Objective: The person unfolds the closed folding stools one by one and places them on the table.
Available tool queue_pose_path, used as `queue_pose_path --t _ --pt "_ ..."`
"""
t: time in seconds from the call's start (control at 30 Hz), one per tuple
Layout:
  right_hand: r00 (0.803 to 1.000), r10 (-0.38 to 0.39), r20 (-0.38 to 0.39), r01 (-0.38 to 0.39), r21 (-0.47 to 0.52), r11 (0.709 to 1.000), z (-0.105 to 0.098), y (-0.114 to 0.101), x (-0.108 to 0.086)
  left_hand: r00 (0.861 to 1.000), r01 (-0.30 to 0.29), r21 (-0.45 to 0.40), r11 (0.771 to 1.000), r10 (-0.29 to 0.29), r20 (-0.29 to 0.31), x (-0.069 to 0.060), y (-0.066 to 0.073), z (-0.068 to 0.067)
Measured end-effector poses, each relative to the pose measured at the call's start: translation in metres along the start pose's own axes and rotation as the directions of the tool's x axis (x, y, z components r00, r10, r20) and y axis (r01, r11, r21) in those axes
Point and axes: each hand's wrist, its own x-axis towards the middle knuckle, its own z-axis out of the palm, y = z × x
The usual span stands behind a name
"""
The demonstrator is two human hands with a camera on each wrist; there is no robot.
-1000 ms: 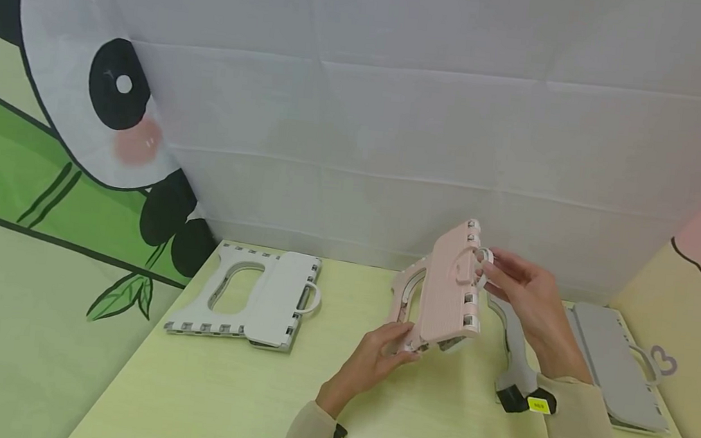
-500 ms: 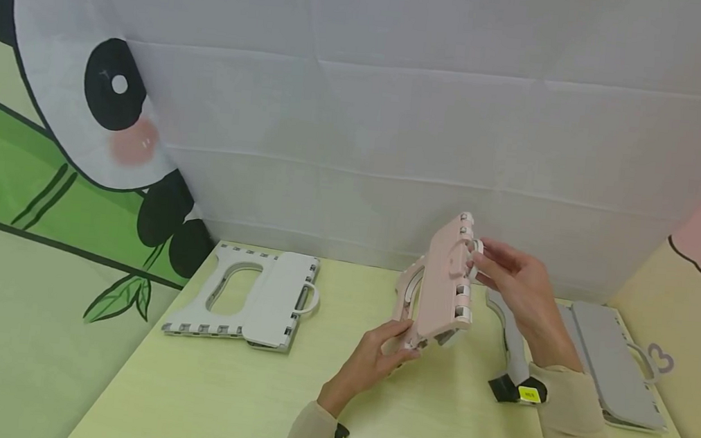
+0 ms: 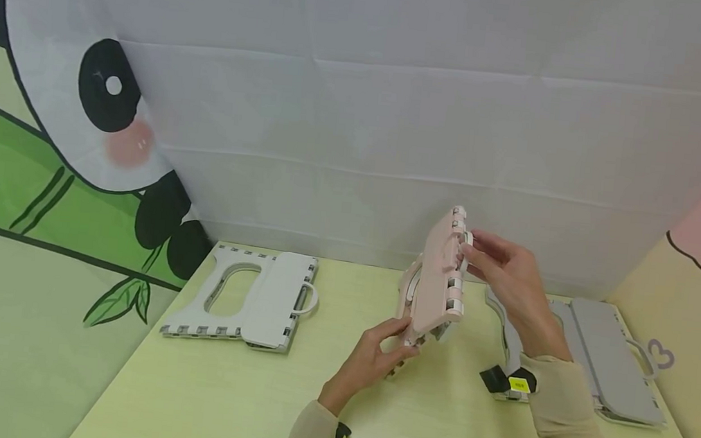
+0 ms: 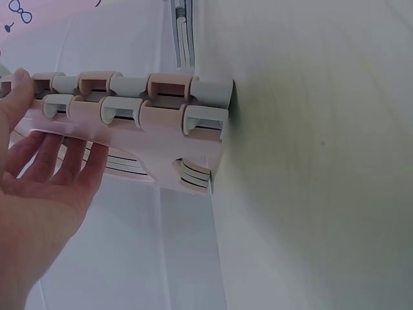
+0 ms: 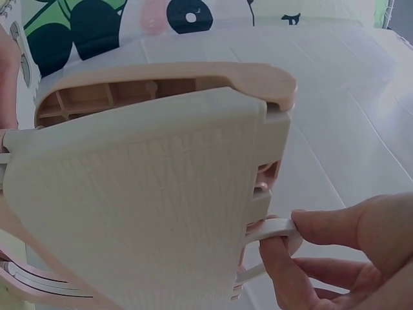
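A folding step stool (image 3: 435, 279), pink with white parts, is held tilted over the table, partly folded. My left hand (image 3: 366, 359) grips its lower hinged edge. In the left wrist view, the thumb of the left hand (image 4: 48, 187) lies over the pink and white hinges and the fingers reach under the pink panel. My right hand (image 3: 510, 285) pinches the small white carry handle (image 5: 277, 229) on the stool's right edge. The right wrist view shows a broad white panel of the stool (image 5: 148, 200), with a ribbed pink part behind it.
A white folding stool (image 3: 277, 303) lies flat at the left of the yellowish table (image 3: 184, 399). To the right lies a grey folding stool (image 3: 616, 360), partly hidden by the right arm. A pale cloth wall (image 3: 358, 129) rises behind the table.
The pink stool's upper part and my right hand have moved left and slightly up, and the pink panel appears narrower. My left hand keeps its grip almost in place.
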Motion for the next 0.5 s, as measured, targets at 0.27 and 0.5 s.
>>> queue_pose_path --t 0.27,0.5 --pt "1.0 -0.013 0.003 0.013 -0.002 1.0 0.006 -0.003 0.003 1.0 0.031 -0.027 0.999 -0.031 -0.006 0.0 0.0 0.001" --pt "0.999 -0.033 0.011 0.032 0.011 0.999 0.011 -0.007 0.003 0.998 0.055 -0.053 0.997 -0.056 -0.004 0.001 0.0 0.002"
